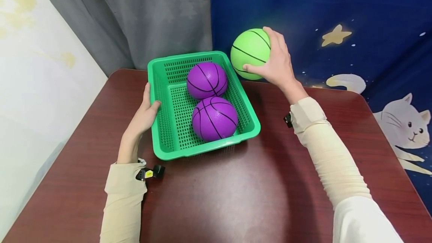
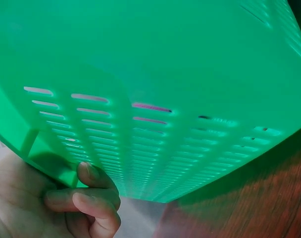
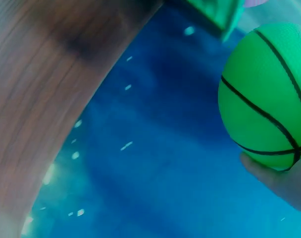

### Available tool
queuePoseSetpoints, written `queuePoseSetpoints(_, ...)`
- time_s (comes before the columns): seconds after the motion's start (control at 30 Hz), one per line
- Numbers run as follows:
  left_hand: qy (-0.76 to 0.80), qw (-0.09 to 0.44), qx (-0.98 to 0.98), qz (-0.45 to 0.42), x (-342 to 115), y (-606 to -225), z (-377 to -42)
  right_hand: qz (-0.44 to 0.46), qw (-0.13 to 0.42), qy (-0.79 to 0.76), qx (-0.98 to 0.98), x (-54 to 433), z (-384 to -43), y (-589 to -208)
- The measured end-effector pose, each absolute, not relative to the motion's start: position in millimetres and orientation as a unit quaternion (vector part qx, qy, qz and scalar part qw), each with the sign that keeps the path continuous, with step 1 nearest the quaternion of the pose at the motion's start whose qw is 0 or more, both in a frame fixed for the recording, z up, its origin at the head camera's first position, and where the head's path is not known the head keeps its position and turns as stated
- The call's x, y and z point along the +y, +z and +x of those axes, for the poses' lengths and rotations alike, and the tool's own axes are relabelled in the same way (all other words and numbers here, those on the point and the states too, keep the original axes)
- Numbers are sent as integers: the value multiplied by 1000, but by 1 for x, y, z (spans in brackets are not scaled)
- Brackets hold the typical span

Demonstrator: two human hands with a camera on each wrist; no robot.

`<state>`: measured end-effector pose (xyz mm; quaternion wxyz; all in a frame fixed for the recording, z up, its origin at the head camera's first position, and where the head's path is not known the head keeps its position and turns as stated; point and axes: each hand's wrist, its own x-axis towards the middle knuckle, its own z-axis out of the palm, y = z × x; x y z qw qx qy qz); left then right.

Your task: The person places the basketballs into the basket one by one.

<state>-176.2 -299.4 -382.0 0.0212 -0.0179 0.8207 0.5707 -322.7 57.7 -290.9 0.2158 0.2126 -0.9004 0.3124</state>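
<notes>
A green plastic basket (image 1: 202, 149) with slotted walls is at the far side of the table. My left hand (image 1: 143, 117) grips its left rim, thumb over the top edge; in the left wrist view the fingers (image 2: 98, 210) curl against the outer wall. Inside the basket are two purple mini basketballs, the farther ball (image 1: 207, 80) and the nearer ball (image 1: 215, 118), both toward the right side. Just beyond the basket's far right corner, my right hand (image 1: 278, 63) holds a bright green mini basketball (image 1: 249, 53) in the air, thumb and fingers spread round it.
The dark red-brown wooden table (image 1: 216, 198) ends at a rounded back edge. Behind it hang a grey curtain (image 1: 162, 18) and a blue cloth (image 1: 303, 3) with a star and a cat. A white wall (image 1: 40, 48) borders the left side.
</notes>
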Motion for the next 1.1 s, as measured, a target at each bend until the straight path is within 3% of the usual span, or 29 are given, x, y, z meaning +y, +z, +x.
queuePoseSetpoints(0.27, 558, 22, 829, -21, -300, -385, -178, 238, 187, 377, -875, 16, -301, -263)
queuePoseSetpoints(0.43, 533, 17, 846, -8, -299, -386, -178, 308, 163, 380, -857, -15, -282, -250)
queuePoseSetpoints(0.7, 494, 18, 869, -8, -296, -384, -176, 442, 132, 300, -835, -55, -259, -266)
queuePoseSetpoints(0.83, 469, 17, 883, -25, -296, -383, -175, 464, 105, 277, -835, -68, -256, -276)
queuePoseSetpoints(1.1, 491, -36, 870, -10, -292, -388, -174, 477, 51, 249, -841, -81, -253, -288)
